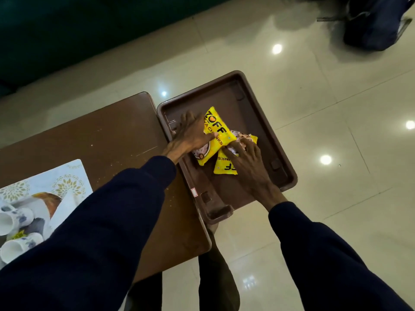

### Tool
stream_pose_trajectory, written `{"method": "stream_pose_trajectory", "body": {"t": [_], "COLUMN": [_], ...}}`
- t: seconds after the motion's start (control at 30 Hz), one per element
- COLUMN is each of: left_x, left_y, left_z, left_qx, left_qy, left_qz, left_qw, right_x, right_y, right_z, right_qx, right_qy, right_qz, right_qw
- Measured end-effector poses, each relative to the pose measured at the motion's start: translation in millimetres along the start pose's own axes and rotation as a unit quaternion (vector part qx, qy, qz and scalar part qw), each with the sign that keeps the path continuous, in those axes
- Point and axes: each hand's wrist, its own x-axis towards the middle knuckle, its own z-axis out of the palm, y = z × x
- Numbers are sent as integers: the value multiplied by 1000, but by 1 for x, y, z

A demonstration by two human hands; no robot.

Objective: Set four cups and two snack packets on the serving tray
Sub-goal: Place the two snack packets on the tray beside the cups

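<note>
A brown serving tray [251, 95] hangs over the right end of a brown table [107, 140]. Two yellow snack packets lie in it, the upper packet [216, 133] partly overlapping the lower packet [224, 168]. My left hand [190, 135] rests flat on the upper packet's left side, fingers spread. My right hand [249, 162] lies on the lower packet, fingertips touching where the two meet. White cups with blue flowers [15, 221] lie on their sides in an open box at the far left.
The cup box [67, 180] sits at the table's left end, its white lid with gold leaf print raised. Glossy tiled floor [314, 108] surrounds the table. A dark bag [372, 23] stands at top right, a dark green surface at top left.
</note>
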Motion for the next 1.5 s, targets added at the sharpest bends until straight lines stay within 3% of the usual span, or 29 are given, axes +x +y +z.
{"method": "stream_pose_trajectory", "body": {"t": [0.1, 0.2, 0.3, 0.43, 0.57, 0.67, 0.8, 0.87, 1.0, 1.1, 1.23, 1.37, 1.5], "left_x": [-6, -15, -22, -26, -30, -34, -37, -38, -44, -52, -58, -60, -69], "left_y": [-9, -15, -19, -20, -18, -18, -20, -20, -22, -26, -28, -29, -37], "left_z": [7, 14, 15, 18, 24, 24, 21, 20, 12, 4, -2, -9, -9], "left_qx": [-44, -135, -213, -114, -131, -134, -91, -82, -197, -289, -308, -343, -384], "left_qy": [-8, 51, 50, -4, 5, 28, -52, -50, 17, 21, 16, 61, 71], "left_qz": [-29, -27, -50, -31, -17, -6, 12, 10, 6, 0, -13, -34, -54], "left_qw": [999, 989, 975, 993, 991, 991, 994, 995, 980, 957, 951, 937, 919], "right_x": [-17, -29, -20, 3, 14, 14, 12, 13, 8, 4, 4, 9, 14], "right_y": [7, -5, -18, -27, -22, -16, -17, -19, -17, -11, -7, -6, -9], "right_z": [-2, 2, 3, 1, 0, 2, 3, 2, -4, -11, -21, -27, -24], "right_qx": [116, 224, 301, 311, 340, 340, 352, 342, 382, 418, 388, 251, 138], "right_qy": [72, 157, 130, 113, 112, 99, 104, 115, 165, 184, 130, 31, 94], "right_qz": [30, 199, 309, 375, 430, 432, 423, 415, 363, 327, 272, 212, 96], "right_qw": [990, 941, 893, 866, 829, 830, 828, 836, 834, 827, 871, 944, 981]}}
